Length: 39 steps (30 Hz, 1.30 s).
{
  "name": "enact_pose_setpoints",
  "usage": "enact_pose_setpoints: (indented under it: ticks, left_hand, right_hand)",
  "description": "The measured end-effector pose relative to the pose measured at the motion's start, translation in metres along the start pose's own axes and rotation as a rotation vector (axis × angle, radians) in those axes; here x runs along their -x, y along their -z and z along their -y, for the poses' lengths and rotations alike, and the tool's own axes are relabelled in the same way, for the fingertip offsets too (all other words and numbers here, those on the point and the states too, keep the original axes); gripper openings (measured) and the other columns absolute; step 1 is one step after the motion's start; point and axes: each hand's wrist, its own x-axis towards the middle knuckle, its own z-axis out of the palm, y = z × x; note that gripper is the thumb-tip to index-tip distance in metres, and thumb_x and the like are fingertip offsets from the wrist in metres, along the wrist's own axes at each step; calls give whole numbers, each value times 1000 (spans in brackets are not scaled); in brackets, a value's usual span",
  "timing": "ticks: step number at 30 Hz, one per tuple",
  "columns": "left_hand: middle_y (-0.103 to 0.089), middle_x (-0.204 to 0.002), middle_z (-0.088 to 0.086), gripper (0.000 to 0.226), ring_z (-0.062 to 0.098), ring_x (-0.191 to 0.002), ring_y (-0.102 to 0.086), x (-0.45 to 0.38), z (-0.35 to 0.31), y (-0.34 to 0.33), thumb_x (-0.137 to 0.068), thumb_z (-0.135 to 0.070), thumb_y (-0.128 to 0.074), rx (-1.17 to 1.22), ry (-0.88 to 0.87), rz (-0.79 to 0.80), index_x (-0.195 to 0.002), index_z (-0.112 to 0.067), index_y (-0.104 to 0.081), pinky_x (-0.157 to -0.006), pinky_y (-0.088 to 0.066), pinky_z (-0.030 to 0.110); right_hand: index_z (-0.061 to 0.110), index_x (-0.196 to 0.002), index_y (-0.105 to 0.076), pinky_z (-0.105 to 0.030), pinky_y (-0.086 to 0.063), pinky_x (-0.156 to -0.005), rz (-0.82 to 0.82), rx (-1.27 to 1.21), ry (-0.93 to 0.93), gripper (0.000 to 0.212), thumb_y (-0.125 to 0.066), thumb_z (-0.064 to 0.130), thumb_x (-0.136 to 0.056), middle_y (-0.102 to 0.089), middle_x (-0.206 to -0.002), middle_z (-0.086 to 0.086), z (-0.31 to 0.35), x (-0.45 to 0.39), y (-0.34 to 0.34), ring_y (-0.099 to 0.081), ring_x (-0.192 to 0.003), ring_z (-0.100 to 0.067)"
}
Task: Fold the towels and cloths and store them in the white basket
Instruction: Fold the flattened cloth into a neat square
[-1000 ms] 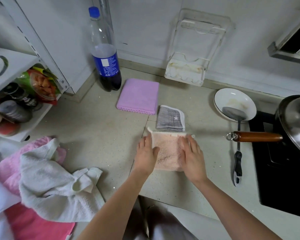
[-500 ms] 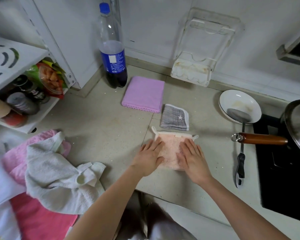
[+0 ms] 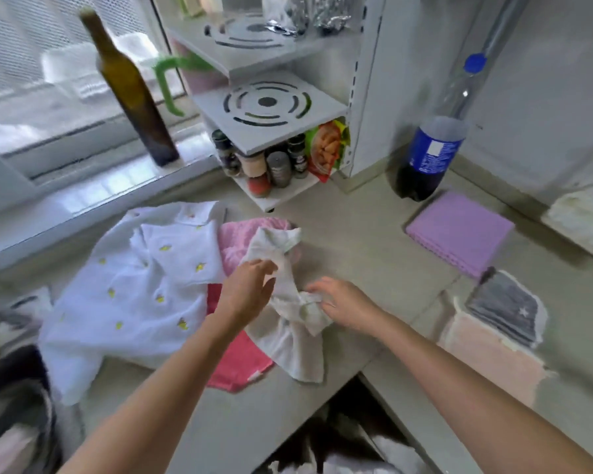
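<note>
- Both hands, which a second ago pressed the peach cloth [image 3: 486,357] flat, are now on the crumpled white towel [image 3: 288,323] in the pile of unfolded laundry; the peach cloth looks finished and the next piece is being started.
- The left hand [image 3: 247,292] reaches over the towel's upper part, fingers spread and loosely bent, tips touching the fabric; no clear grip shows.
- The right hand [image 3: 343,302] has its fingers curled into a bunched fold of the same towel and appears to pinch it.
- The white towel lies rumpled across a pink towel [image 3: 240,364], near the counter's front edge at its inner corner.
- Just left of them a white cloth with yellow motifs [image 3: 144,285] lies spread toward the window-side edge.
- Toward the counter's right end the peach cloth sits folded by the front edge, a grey striped cloth [image 3: 504,306] now stacked on its far part.
- A purple cloth [image 3: 459,230] lies folded farther back, near the cola bottle [image 3: 428,159] by the wall.
- The white basket is not identifiable here; by this reckoning three pieces are folded, three remain, and nothing is stored.
</note>
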Motion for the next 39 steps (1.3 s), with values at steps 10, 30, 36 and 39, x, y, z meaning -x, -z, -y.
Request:
enact_pose_setpoints:
  ticks: [10,30,36,39]
  left_hand:
    - [-69,-91,-2,24,9,-81,-65,38,17,8,-84,-23,-71,342,246,173,-105,-12,-68,-71,-48,18]
    - [-69,-64,-7,25,7,-58,-65,-22,-82,92,-93,-35,-55,1117,246,122,-81,-16,-68,-51,-49,14]
    - [-60,-71,-2,18,4,-58,-50,-57,-76,112,-96,-23,-54,881,64,-111,-89,-16,-68,-53,-40,16]
    - [-59,-71,1,23,8,-60,-50,-73,-69,117,-97,-25,-52,767,37,-143,-88,-12,-68,-57,-41,24]
  right_hand:
    - [9,-89,-65,-25,-36,-70,131,123,202,9,-59,13,-86,-58,-97,-7,39,-35,-1,-54,-91,-19]
    - [14,-73,-63,-37,-47,-69,-376,13,252,16,-69,25,-84,-64,-71,-1,82,-63,205,-58,-70,-17]
    - [19,-82,-69,-20,-48,-72,-112,-44,126,15,-74,32,-79,-68,-84,3,53,-32,232,-62,-79,-8]
    - [16,-84,-69,-20,-46,-66,48,57,-17,10,-75,23,-79,-69,-84,3,23,-25,233,-61,-72,-6]
